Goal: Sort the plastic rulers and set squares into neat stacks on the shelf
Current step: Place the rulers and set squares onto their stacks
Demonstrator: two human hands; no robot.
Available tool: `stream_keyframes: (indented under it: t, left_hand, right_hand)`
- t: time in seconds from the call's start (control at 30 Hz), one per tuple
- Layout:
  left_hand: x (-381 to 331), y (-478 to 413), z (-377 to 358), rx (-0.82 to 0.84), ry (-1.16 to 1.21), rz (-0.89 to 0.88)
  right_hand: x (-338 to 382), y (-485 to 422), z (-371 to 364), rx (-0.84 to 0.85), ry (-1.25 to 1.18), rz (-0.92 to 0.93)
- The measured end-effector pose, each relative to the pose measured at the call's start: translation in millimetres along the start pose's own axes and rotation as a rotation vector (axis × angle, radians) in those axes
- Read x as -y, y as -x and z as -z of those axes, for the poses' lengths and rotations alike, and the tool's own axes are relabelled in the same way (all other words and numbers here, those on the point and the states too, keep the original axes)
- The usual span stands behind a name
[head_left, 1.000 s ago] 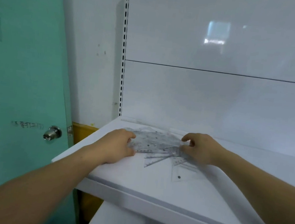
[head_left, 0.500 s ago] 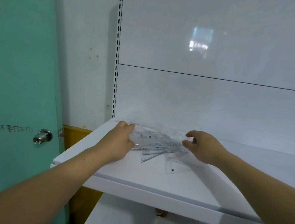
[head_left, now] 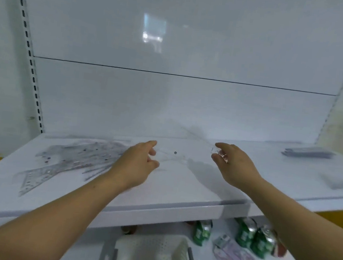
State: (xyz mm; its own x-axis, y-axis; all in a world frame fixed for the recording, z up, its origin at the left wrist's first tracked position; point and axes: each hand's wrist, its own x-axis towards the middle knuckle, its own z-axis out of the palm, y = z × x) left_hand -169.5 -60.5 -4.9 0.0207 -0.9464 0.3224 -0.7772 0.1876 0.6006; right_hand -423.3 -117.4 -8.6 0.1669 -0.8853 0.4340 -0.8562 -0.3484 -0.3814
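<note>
Far left: a slotted upright (head_left: pixel 29 49) runs up the wall at the back corner of the white shelf (head_left: pixel 180 190).

Left part of shelf: a loose heap (head_left: pixel 73 157) of clear rulers and set squares lies fanned out flat, unsorted, pieces overlapping at differing angles.

Centre: the left hand (head_left: pixel 139 164) is just right of the heap, forefinger forward and thumb below it, at the left end of a single clear set square (head_left: pixel 175 156). Whether that hand actually grips the piece cannot be told; the plastic is nearly invisible there. The set square spans the gap between the two hands, above the shelf, apart from the heap.

Right of centre: the right hand (head_left: pixel 234 167) has thumb and forefinger pinched on the set square's right corner.

Far right, at the back of the shelf: a squared-up stack (head_left: pixel 307 151) of rulers. Nearer the front edge, a fainter clear pile (head_left: pixel 339 182), too blurred to identify.

Lower level, under the shelf: a white perforated basket (head_left: pixel 152 253), then green cans (head_left: pixel 246 232) with a packet (head_left: pixel 233 253) lying in front of them.
</note>
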Motion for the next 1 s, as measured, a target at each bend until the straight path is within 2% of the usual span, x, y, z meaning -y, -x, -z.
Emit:
stream_keyframes:
  t: [0.33,0.57,0.73,1.0]
  left_hand:
    - [-176,-14,-158,0.231,0.087,-0.174]
    - [-285,-26,-259,0.262,0.058,-0.192]
    - [-320,-44,-297,0.245,-0.054,-0.193]
    - [-336,-78,-336,0.168,-0.205,-0.189]
  right_hand:
    - [-189,76,127,-0.037,0.058,-0.265]
    - [-307,108,194,-0.013,0.084,-0.339]
    - [-358,95,210,0.003,0.074,-0.334]
    - [-406,28,192,0.033,0.109,-0.231]
